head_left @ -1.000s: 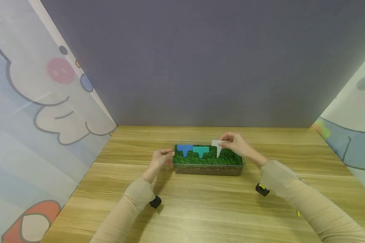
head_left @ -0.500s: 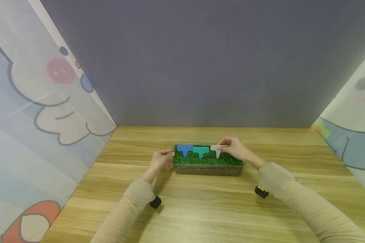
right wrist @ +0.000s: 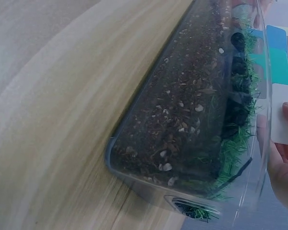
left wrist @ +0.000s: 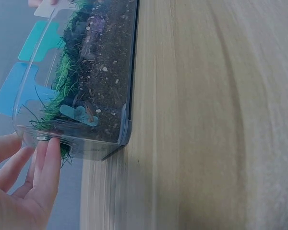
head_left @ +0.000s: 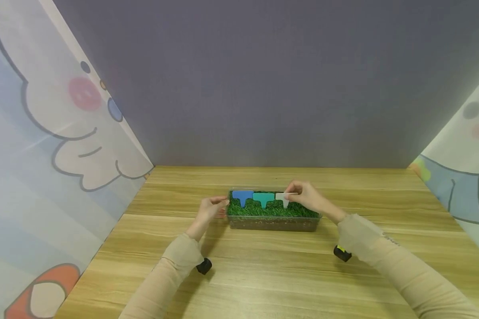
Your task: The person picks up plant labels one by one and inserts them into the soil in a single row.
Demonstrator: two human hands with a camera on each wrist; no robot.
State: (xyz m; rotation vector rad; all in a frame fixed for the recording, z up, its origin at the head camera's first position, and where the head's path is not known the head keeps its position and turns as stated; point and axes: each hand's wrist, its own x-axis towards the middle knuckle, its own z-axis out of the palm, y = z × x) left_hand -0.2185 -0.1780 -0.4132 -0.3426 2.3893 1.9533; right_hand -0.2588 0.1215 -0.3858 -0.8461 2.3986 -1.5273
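A clear planter box of dark soil topped with green grass stands on the table. My right hand pinches a white T-shaped plant label, its stem down in the grass. In the right wrist view the same white label shows between thumb and fingers. Left of it, a teal plant label and a blue plant label stand upright in the grass. My left hand touches the box's left end; in the left wrist view its fairly straight fingers meet the end wall by a handle slot.
The wooden table extends around the box. A dark grey panel rises behind it. Printed cartoon sheets flank both sides. A black wrist camera hangs under the left sleeve, and another black camera under the right.
My right hand has moved down with the white label, whose stem has sunk into the grass and whose head now sits about level with the other two. The left hand has stayed put.
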